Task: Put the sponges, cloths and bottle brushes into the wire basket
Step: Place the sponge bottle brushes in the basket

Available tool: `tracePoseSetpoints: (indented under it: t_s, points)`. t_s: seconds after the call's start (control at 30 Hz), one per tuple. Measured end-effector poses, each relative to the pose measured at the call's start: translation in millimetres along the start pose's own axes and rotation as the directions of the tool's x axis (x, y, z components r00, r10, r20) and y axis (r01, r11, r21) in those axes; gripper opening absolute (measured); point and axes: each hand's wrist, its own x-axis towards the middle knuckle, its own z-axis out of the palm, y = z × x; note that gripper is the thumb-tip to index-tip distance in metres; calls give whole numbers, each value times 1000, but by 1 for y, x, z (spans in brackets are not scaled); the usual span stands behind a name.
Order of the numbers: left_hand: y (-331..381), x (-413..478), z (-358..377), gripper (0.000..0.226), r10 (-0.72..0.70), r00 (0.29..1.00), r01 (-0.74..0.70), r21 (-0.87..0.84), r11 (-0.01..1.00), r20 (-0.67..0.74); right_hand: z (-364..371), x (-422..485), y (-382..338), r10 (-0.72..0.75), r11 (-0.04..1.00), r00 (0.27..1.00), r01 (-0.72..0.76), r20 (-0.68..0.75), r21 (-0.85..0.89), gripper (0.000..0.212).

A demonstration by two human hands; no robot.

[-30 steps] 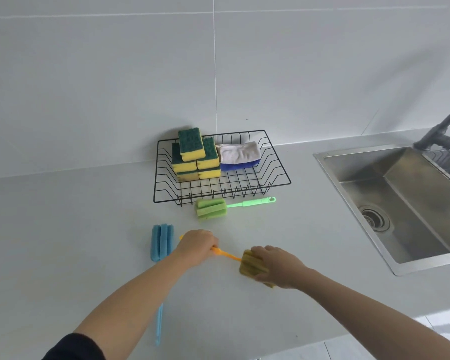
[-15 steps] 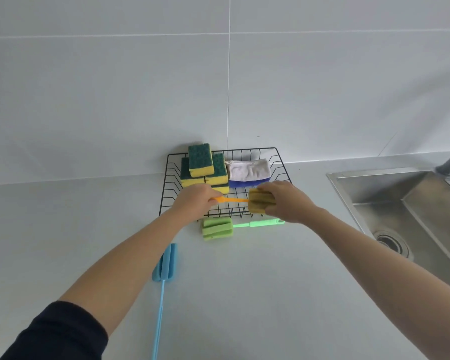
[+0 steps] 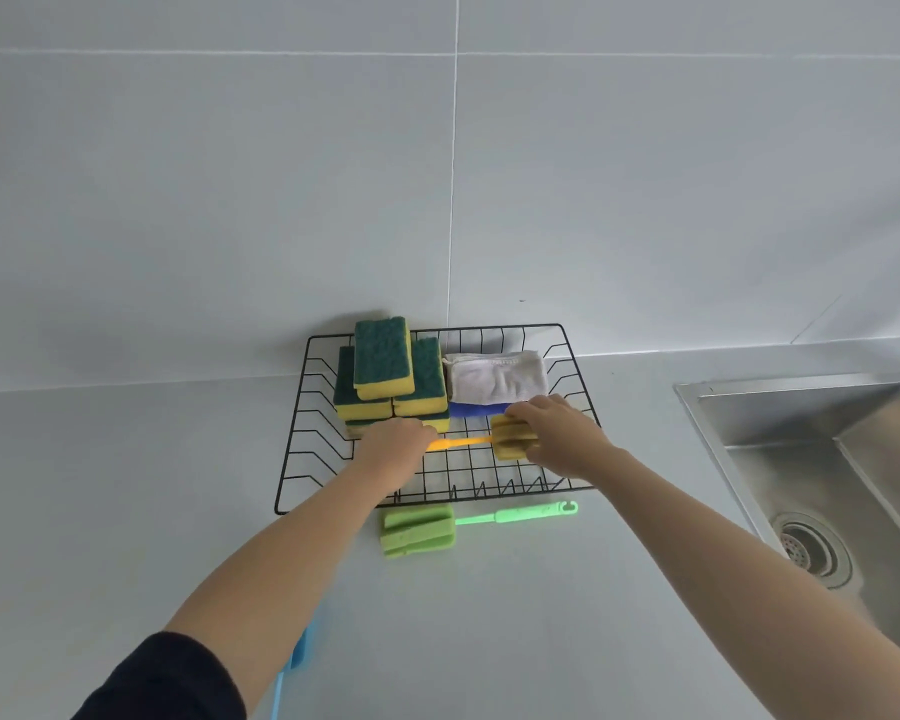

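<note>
A black wire basket (image 3: 302, 462) stands against the wall. In its back left is a stack of green-and-yellow sponges (image 3: 385, 374); a white cloth (image 3: 494, 376) lies on a blue cloth (image 3: 476, 409) at the back right. Both hands hold an orange bottle brush (image 3: 507, 438) over the basket's middle. My left hand (image 3: 393, 446) grips its handle and my right hand (image 3: 559, 436) grips its yellow sponge head. A green bottle brush (image 3: 419, 530) lies on the counter just in front of the basket. A blue bottle brush (image 3: 297, 652) lies near me, mostly hidden by my left arm.
A steel sink (image 3: 822, 459) with a round drain (image 3: 811, 548) is set into the grey counter at the right. The white tiled wall rises directly behind the basket.
Both hands carried the orange brush from the near counter up and forward, and it is now over the basket's floor. The green and blue brushes have stayed put.
</note>
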Motion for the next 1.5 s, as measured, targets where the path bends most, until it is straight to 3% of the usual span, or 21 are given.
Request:
tracePoseSetpoints:
  t_s: [0.4,0.6,0.73,0.77,0.87,1.07,1.17,1.33,1.5]
  points:
    - [-5,27,28,30,20,999,-28,161,987,48,34,51,18,-47,997,996,51,71,-61,47]
    - [-3,35,28,27,-21,997,5,204,979,76,45,55,22,-41,987,999,39,-10,-155,52]
    - [-1,30,20,8,-61,998,64,250,966,-20,44,53,18,1,987,998,-11,-65,-157,49]
    - [0,31,21,10,-77,997,73,248,966,5,44,51,17,11,988,998,-22,-70,-153,49]
    - [3,34,24,34,-75,990,93,161,983,-116,41,46,15,27,990,997,-36,-71,-135,50]
    - [6,20,21,30,-115,935,91,-88,992,-335,26,24,3,42,995,999,-44,-33,-89,63]
    - [4,2,12,22,-120,898,97,-75,992,-422,15,10,-3,72,997,997,-72,-5,-22,66]
    - [3,-28,13,27,-61,837,43,-47,998,-544,6,-18,-12,66,997,997,-65,-28,42,69]
    - [16,-66,21,24,-55,833,29,-55,998,-550,11,-50,-23,35,994,999,-30,-41,106,72]
